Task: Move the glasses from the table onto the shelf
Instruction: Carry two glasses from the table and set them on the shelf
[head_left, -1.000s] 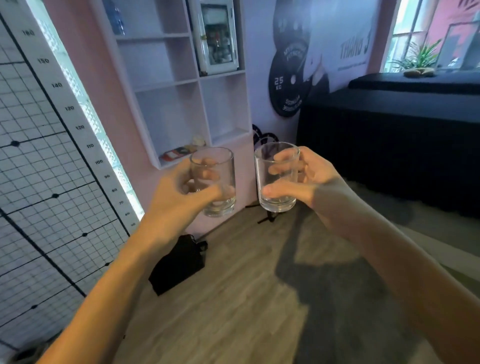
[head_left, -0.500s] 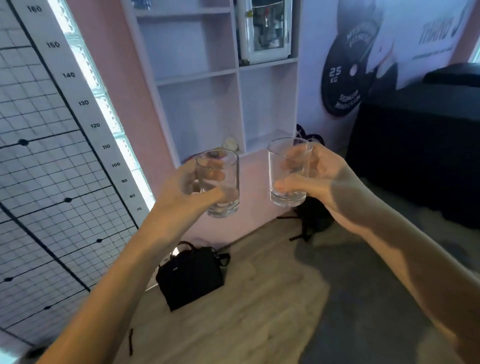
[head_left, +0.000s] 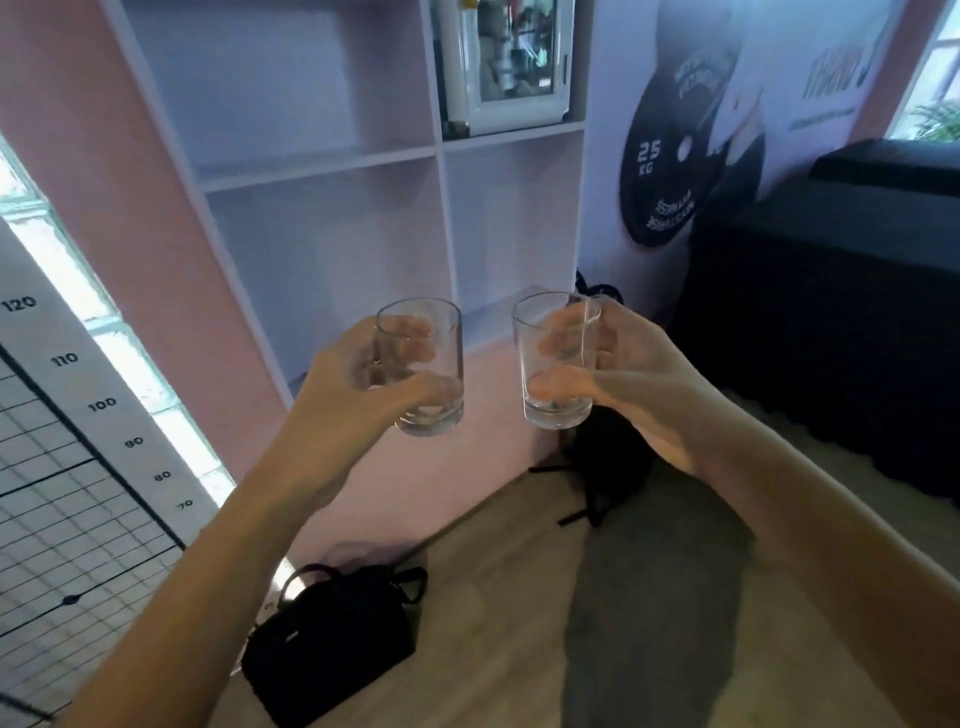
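Note:
I hold two clear, empty drinking glasses upright in front of me. My left hand (head_left: 343, 395) is wrapped around the left glass (head_left: 423, 371). My right hand (head_left: 639, 374) grips the right glass (head_left: 556, 358). Both glasses hang in the air just in front of the white shelf unit (head_left: 322, 166), level with its lowest board (head_left: 493, 317). The shelf compartments straight ahead look bare.
A small white glass-door cabinet (head_left: 506, 62) stands on an upper shelf board. A black bag (head_left: 332, 644) lies on the wooden floor below left, another dark bag (head_left: 605, 462) by the wall. A black-draped table (head_left: 831, 312) stands at right, a height chart (head_left: 78, 415) at left.
The shelf has grown larger and nearer in view as I walked toward it. Both hands keep the same grip on the glasses, held at about the same height.

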